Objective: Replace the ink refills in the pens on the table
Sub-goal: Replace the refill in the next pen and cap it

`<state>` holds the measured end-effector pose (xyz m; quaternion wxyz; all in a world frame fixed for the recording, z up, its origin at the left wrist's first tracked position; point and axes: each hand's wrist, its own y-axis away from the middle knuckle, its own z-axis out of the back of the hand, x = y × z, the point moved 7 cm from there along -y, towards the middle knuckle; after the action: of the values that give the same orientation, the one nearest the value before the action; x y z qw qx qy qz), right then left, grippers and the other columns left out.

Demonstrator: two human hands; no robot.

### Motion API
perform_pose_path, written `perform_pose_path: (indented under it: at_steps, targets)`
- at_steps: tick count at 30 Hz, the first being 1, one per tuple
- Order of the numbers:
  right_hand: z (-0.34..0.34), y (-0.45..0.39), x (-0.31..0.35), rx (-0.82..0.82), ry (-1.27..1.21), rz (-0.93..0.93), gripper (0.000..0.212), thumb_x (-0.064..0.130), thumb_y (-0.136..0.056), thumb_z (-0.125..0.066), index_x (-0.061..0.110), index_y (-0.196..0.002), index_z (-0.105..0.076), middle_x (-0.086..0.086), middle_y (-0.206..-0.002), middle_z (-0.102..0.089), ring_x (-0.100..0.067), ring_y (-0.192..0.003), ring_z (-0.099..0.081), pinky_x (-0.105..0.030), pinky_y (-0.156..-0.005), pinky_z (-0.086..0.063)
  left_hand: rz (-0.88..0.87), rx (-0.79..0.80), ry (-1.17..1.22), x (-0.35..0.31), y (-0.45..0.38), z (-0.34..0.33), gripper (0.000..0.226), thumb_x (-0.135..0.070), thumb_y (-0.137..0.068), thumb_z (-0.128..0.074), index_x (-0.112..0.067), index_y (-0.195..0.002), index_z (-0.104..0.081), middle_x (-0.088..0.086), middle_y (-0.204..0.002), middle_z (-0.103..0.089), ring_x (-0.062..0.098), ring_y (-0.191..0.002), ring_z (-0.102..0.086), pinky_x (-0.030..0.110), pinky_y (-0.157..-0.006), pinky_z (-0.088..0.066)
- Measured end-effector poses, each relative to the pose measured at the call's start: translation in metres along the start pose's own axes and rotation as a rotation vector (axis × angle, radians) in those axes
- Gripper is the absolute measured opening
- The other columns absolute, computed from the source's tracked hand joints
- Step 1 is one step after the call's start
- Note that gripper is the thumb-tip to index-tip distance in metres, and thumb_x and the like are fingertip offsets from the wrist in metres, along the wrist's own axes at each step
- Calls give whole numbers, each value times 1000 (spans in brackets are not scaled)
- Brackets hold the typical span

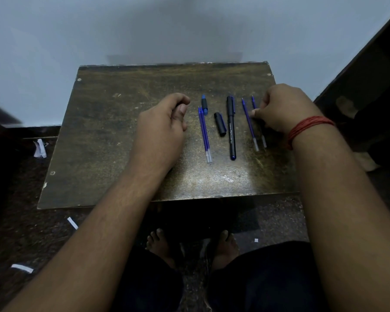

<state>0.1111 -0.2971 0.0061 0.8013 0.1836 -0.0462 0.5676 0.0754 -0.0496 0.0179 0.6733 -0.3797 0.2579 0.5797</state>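
left hand (167, 122) loosely curled, holding nothing, beside two refills (205, 134); right hand (282, 109) pinches the far-right refill (254, 102); pen (231, 129) and cap (220, 124) between.

The right hand (279, 109) covers the middle of the outermost refill (263, 140) — whether its fingers pinch it is hidden.

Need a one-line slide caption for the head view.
Right hand touches a blue refill beside a capped black pen; left hand rests on the table.
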Motion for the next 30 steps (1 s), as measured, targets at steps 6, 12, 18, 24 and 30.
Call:
perform_pose_path:
  at_steps: [6, 12, 18, 24, 30]
  targets:
    - [9, 5, 7, -77, -23, 34, 30, 32, -93, -67, 4, -104, -65, -16, -102, -67, -29, -93, -61, -33, -74, -42, 15, -1, 13, 1, 0, 1, 22, -20, -103, -48, -25, -116, -66, -9, -72, -62, -9, -54, -51, 3, -49, -32]
    - [8, 33, 60, -99, -97, 233, 18, 32, -97, -60, 16, -90, -61, -1, -87, -59, -21, -86, -56, -30, -74, -39, 13, -25, 17, 4, -2, 3, 21, -20, -102, -49, -27, -113, -67, -7, -71, -63, -5, -55, -51, 7, -52, -35]
    - [-24, 43, 93, -62, 85, 325, 17, 29, -97, -55, 16, -101, -64, -7, -100, -64, -26, -91, -63, -40, -78, -53, 7, -38, 36, 6, -3, 4, 21, -20, -102, -49, -25, -111, -67, -8, -68, -60, -3, -57, -51, 9, -54, -35]
    - [-34, 42, 97, -73, 178, 335, 15, 32, -97, -56, 17, -95, -59, -6, -95, -60, -26, -87, -58, -36, -70, -44, -14, -46, 28, 6, -3, 5, 20, -19, -101, -49, -23, -111, -67, -9, -67, -59, -3, -58, -52, 8, -56, -35]
    - [-39, 44, 102, -78, 201, 349, 19, 36, -97, -56, 18, -90, -54, -5, -88, -55, -24, -79, -52, -34, -68, -43, -12, -46, 24, 6, -4, 4, 20, -19, -101, -50, -23, -111, -67, -8, -68, -61, -5, -56, -51, 7, -54, -33]
